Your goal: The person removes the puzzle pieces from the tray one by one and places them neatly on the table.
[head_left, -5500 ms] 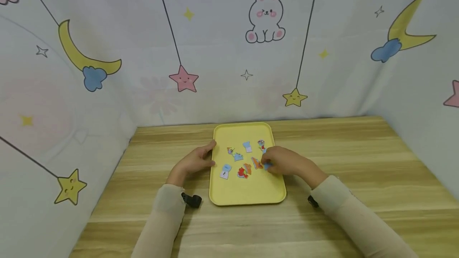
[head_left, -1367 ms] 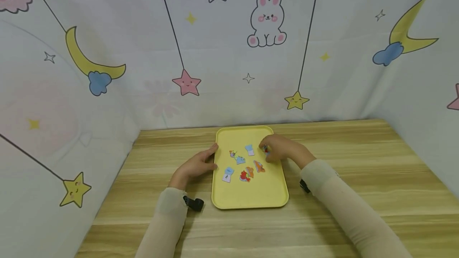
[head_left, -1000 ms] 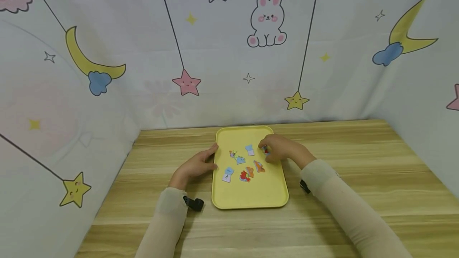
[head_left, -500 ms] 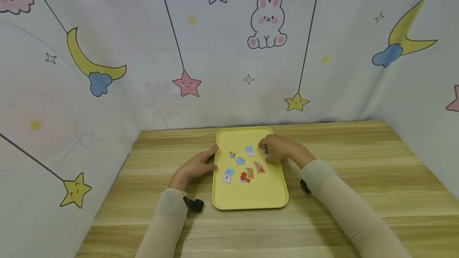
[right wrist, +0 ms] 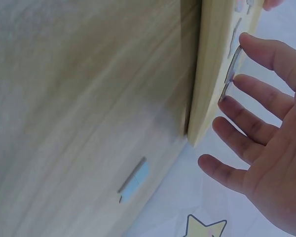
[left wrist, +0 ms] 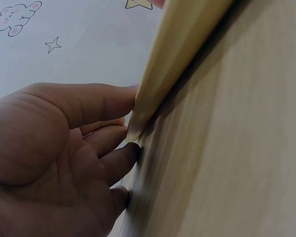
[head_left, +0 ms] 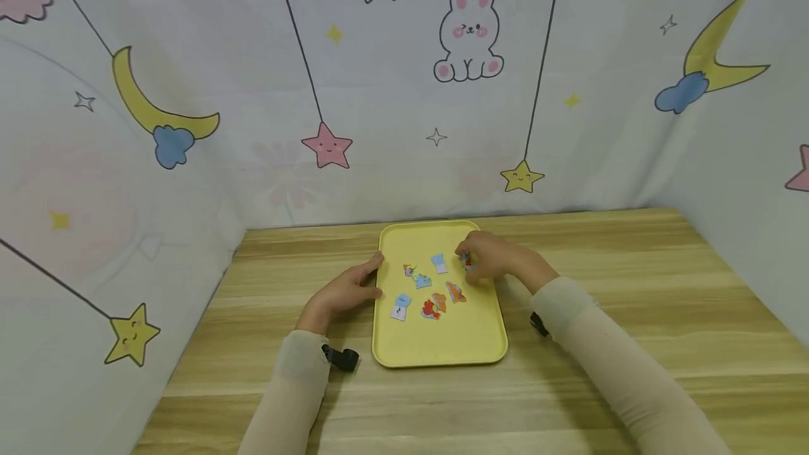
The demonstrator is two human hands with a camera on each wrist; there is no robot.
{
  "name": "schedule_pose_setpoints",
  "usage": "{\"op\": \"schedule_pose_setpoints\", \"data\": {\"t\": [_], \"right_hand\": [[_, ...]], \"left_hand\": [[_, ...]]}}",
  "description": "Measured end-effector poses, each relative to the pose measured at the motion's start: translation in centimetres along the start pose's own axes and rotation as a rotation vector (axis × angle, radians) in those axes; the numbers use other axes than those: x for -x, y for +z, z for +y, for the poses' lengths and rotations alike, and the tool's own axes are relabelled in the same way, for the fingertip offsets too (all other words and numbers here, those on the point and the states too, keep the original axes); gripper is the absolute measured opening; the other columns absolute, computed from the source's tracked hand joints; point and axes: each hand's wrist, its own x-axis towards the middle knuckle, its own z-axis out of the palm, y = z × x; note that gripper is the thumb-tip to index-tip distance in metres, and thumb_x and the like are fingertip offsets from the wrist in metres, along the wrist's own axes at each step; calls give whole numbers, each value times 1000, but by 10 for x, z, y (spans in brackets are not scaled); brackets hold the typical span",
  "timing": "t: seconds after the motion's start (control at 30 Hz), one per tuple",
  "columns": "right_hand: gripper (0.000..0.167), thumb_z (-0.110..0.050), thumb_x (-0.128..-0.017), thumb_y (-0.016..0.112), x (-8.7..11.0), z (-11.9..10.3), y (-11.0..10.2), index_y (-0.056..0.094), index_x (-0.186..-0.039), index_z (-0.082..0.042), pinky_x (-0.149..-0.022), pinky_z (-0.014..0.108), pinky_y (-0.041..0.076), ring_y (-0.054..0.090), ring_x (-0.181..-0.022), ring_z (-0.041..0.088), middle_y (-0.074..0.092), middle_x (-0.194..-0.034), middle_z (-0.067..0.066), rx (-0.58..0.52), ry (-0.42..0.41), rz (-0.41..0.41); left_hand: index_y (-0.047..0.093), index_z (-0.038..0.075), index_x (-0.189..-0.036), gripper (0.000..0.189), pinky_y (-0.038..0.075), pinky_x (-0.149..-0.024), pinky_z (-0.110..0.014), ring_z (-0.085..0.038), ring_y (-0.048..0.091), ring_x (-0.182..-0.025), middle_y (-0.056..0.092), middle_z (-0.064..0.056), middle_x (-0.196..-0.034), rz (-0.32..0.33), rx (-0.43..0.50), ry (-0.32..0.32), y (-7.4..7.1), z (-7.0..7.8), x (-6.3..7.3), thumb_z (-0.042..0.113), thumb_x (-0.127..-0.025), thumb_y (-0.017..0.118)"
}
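In the head view my left hand [head_left: 344, 293] rests at the left side of the yellow tray [head_left: 436, 350], thumb and fingers spread and touching its edge. Over the tray's right side, my right hand [head_left: 496, 257] pinches small picture puzzle pieces [head_left: 466, 260], mostly covered by the fingers. In the right wrist view the thumb touches one end of these thin pieces [right wrist: 232, 66] and fingertips touch the other end; they lie edge to edge. Nearby on the tray are an orange piece [head_left: 455, 292] and a blue and white piece [head_left: 439, 263].
Also on the tray lie a red piece [head_left: 430, 309] beside another orange one [head_left: 439, 301], a blue and white pair [head_left: 401, 307], and a blue piece with a colourful one [head_left: 421, 281]. A light blue piece [right wrist: 134, 180] lies on the wooden table [head_left: 607, 258]. A patterned curtain hangs behind.
Since the oldest frame my right hand has moved farther back along the tray's right side, its fingers now around the colourful piece there. Over the last second it barely moves. The left hand stays put.
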Motion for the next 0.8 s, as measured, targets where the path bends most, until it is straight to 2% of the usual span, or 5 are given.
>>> {"op": "schedule_pose_setpoints", "data": {"t": [0.23,0.47,0.63,0.73,0.8], "right_hand": [[53,-13,-91,74,7,6,-12,64,-141,3,-105,53,50,57,-128,40,60,-140,20,17,18,19],[53,-12,-91,73,17,17,-19,64,-140,5,-105,55,50,57,-130,43,59,-143,24,27,35,20],[54,-11,-91,72,24,22,-21,63,-140,7,-110,59,46,52,-136,47,58,-145,27,11,38,27],[54,-10,-90,72,27,24,-22,63,-140,8,-109,58,47,54,-133,46,60,-141,26,10,31,35],[51,-10,-89,74,30,26,-23,65,-137,8,-104,56,50,59,-124,43,63,-134,23,15,18,40]], "left_hand": [[19,-7,-164,78,11,-129,-50,-35,9,-161,13,-21,-173,3,-7,-4,-3,0,-1,0,-101,65],[19,-8,-164,78,10,-129,-52,-37,7,-161,12,-23,-173,-8,-11,12,-5,2,-1,0,-101,64],[20,-9,-163,78,10,-129,-54,-38,8,-161,13,-23,-173,-10,-19,22,-5,1,-1,1,-101,65],[20,-8,-164,78,10,-129,-54,-38,8,-161,13,-23,-173,-8,-11,19,-4,0,-1,1,-101,65],[20,-8,-164,78,10,-129,-54,-38,8,-161,12,-23,-173,-9,-1,14,-2,-1,0,1,-101,65]]}}
